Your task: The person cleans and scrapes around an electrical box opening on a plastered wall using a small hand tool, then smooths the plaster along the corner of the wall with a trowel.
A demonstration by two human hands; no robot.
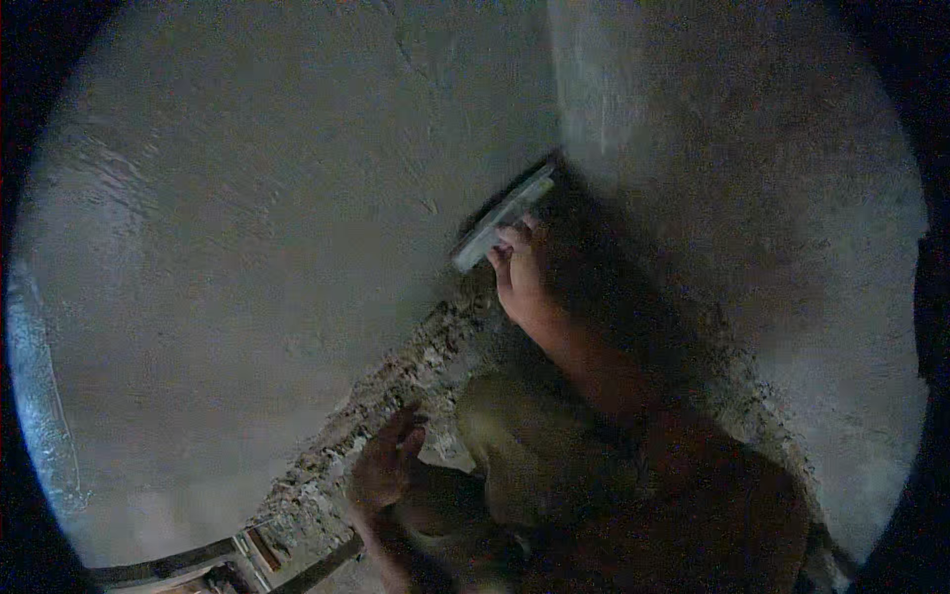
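My right hand (pixel 521 265) is closed around a plastering trowel (pixel 480 247), a long flat blade seen nearly edge-on. The trowel lies against the lower part of a grey plastered wall (pixel 297 198), close to the corner with the wall on the right (pixel 782 198). Its handle is mostly hidden by my fingers. Lower down, near my bent knee (pixel 495 416), my left hand (pixel 384 470) hangs with its fingers apart and nothing visible in it. The wet plaster shows ridges and streaks on the left wall.
Rough rubble and plaster crumbs (pixel 396 376) run along the foot of the left wall, and more rubble (pixel 757 391) lies beside the right wall. A dark-edged frame or box (pixel 188 564) with a wooden piece stands at the lower left. The light is dim.
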